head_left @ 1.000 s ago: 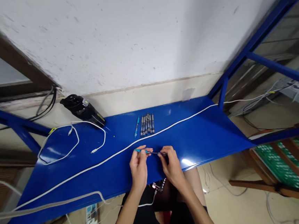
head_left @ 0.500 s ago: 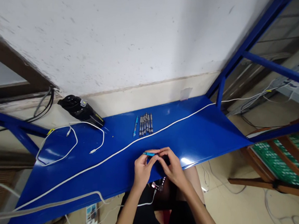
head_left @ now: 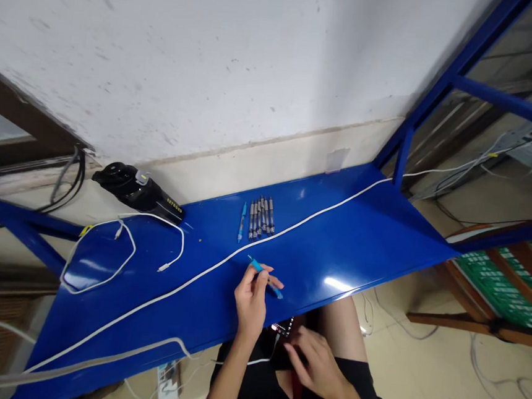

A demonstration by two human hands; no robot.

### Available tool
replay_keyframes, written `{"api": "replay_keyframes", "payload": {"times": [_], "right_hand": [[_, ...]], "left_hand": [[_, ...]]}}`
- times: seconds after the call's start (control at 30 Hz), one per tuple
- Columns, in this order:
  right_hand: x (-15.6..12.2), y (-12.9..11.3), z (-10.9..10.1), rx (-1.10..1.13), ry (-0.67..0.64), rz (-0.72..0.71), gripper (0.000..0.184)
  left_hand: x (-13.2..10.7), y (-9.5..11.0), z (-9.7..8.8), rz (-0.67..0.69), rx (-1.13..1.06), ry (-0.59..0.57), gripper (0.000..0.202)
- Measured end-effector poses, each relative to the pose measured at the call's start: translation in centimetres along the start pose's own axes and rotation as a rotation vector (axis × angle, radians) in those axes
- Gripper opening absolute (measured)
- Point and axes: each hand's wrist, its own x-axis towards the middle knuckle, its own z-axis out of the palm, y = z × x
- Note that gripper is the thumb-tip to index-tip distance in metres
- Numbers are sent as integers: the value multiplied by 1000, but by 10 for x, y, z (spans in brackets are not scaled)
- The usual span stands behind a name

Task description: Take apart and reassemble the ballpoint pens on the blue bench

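Over the front of the blue table [head_left: 336,243], my left hand [head_left: 252,301] pinches a blue pen [head_left: 255,264] between thumb and fingers. The pen slants, its tip end up to the left and its other end showing past the fingers. My right hand [head_left: 317,362] is above my lap, below the table edge, with its fingers loosely bent and the thumb apart; nothing shows in it. Close to its fingertips is a lit phone [head_left: 283,326] with a white cable plugged in. Farther back lie another blue pen [head_left: 242,222] and a row of several grey pens [head_left: 262,218].
A long white cable [head_left: 213,269] crosses the table diagonally. At the left are a coiled white charging cable [head_left: 95,290] and a black bottle [head_left: 140,191] lying near the wall. Blue frame posts [head_left: 402,158] rise at the right, and a wooden chair [head_left: 509,289] stands beyond.
My right hand has let go of the blue pen and moved down toward my lap by the phone. My left hand keeps the pen, now tilted with more of it showing.
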Motion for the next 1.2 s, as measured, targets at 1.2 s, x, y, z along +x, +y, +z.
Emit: {"api": "replay_keyframes", "payload": {"times": [1.2], "right_hand": [[-24, 31, 45, -284, -608, 457, 26]], "left_hand": [[-6, 11, 2, 16, -20, -178, 49]]}}
